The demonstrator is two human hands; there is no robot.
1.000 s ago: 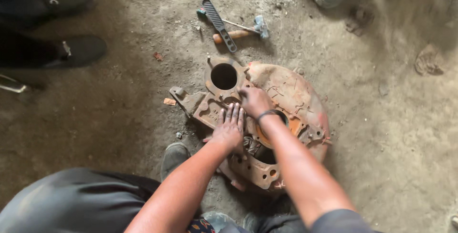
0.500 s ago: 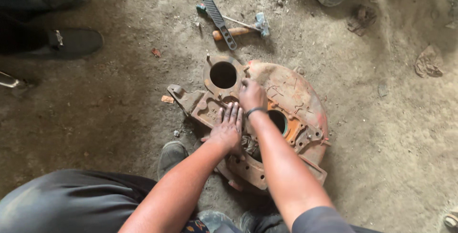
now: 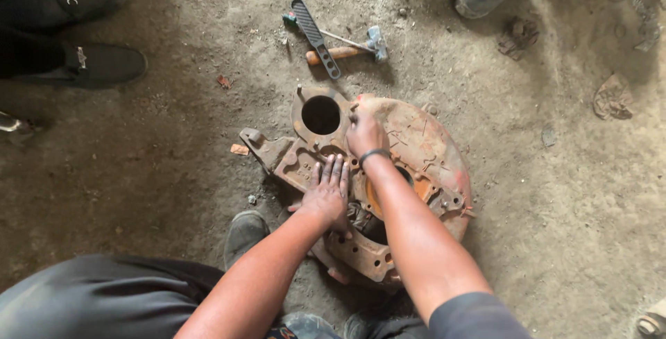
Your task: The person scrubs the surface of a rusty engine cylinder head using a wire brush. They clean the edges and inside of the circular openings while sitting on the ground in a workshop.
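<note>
Right hand [image 3: 364, 134] fingers [image 3: 355, 118] hide their grip (unclear).

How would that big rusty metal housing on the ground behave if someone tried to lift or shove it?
The rusty metal housing looks like thick cast metal, so probably stiff and heavy for its size. It lies broad and flat on the dirt floor, so likely to drag, not roll. The left hand rests flat on its rough, probably unslippery face.

The right hand [image 3: 363, 134] has slid further up the rusty housing [image 3: 423, 145].
</note>
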